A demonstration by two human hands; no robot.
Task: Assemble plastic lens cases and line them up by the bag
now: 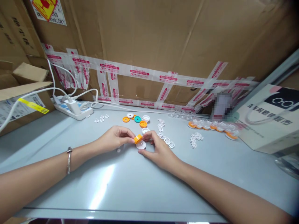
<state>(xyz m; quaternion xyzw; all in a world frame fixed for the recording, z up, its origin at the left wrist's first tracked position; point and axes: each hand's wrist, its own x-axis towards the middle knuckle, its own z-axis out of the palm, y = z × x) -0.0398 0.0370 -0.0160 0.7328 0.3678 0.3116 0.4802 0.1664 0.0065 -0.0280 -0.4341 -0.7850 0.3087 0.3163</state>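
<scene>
Orange cap [138,139] pinched by left hand [118,136], white disc [141,145] by right hand [161,152]; clear-topped row [212,127] apparently assembled, loose caps [140,119] remain.

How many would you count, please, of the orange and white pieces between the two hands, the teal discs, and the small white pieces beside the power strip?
Orange piece between the left hand and right hand: 1
White piece between them: 1
Teal disc: 1
Small white pieces beside the power strip: 4
Total: 7
</scene>
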